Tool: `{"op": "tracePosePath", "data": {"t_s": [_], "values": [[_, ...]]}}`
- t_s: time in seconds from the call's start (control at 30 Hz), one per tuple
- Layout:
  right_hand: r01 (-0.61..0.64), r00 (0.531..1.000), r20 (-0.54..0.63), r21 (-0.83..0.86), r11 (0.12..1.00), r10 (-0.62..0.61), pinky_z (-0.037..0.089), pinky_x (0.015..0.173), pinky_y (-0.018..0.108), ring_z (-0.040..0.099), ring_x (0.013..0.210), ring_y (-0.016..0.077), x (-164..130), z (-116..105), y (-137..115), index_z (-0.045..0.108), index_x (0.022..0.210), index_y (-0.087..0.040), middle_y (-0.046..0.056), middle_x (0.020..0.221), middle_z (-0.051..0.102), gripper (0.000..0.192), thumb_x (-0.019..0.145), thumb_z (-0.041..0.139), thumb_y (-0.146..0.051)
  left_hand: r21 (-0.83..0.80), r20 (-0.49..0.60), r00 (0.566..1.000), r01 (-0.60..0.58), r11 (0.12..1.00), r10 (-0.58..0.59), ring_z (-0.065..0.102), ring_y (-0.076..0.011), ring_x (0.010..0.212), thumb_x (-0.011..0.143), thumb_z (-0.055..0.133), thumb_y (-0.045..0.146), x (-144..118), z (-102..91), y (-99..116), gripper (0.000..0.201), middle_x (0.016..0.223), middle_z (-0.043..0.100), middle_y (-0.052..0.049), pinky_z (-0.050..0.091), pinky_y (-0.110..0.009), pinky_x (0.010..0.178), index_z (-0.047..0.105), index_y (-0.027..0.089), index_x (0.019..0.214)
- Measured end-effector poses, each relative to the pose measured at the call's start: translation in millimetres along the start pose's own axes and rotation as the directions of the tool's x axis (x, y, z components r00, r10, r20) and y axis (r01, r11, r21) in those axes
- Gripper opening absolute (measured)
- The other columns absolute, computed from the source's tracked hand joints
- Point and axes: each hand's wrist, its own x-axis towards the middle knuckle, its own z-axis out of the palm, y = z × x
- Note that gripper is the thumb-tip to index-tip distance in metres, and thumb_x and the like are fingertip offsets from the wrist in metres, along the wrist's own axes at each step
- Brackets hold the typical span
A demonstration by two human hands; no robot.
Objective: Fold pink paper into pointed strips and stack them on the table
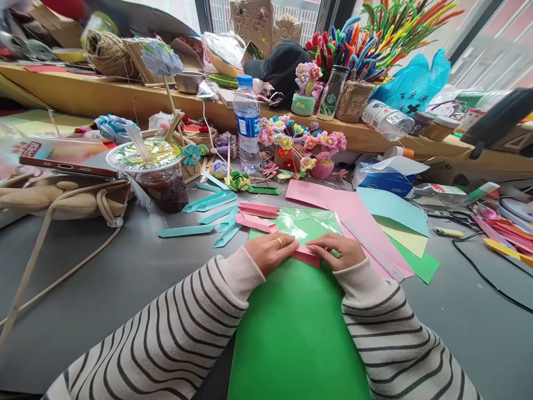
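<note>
Head view: my left hand (272, 251) and my right hand (338, 251) lie flat, palms down, side by side on a pink strip (307, 255). The strip rests on the far end of the green sheet (291, 328), which runs from my chest out toward the middle of the grey table (104, 278).

Only a short stretch of the strip shows, in the gap between the hands and along their near edges. Its long axis runs left to right across my body, dipping a little toward me at the right end. That is the relation that matters: the strip lies crosswise under both hands, and neither is nearer to it than the other, since both touch it.

Left fingers (291, 244) point right and right fingers (318, 244) point left, so the tips nearly meet over the middle of the strip. Both hands are pressed down on the paper, fingers close together and extended. I judge this a pressing hold, not a pinch, though the fingertips are partly hidden.

Just beyond the hands lies a glossy green sheet (308, 222). Past its left edge sit folded pink strips (256, 216) and teal strips (210, 205). A ruler (372, 250) runs diagonally just right of my right hand over pink paper (333, 203). A bottle (247, 122) and a sealed cup (156, 172) stand well beyond, at the back.
</note>
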Motion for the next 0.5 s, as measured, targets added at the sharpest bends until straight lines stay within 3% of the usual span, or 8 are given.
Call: {"op": "tracePosePath", "data": {"t_s": [0.3,0.5], "values": [[-0.178,0.982,0.072,0.075,0.981,0.172,0.042,0.048,0.023,0.049,0.049,0.0103,0.1,2.1,-6.0,0.063,0.071,-0.013,0.005,0.065,0.059,0.017,0.067,0.057,-0.029,-0.134,-0.141,0.985,0.081,0.988,-0.100,0.059,-0.0156,0.082,0.080,0.038,0.028,-8.7,14.6,-2.8,0.027,0.085,0.064,-0.009,0.048,-0.027,0.074,0.061,0.014,0.085],[-0.280,0.948,0.181,0.088,0.956,0.261,0.037,0.045,0.023,0.045,0.047,0.0101,3.3,7.4,-15.2,0.058,0.072,-0.013,0.000,0.055,0.053,0.025,0.062,0.060,-0.036,-0.205,-0.147,0.976,0.129,0.970,-0.160,0.056,-0.0188,0.088,0.076,0.044,0.034,-7.3,13.2,-4.3,0.027,0.089,0.063,-0.009,0.045,-0.032,0.079,0.058,0.015,0.087]]}}
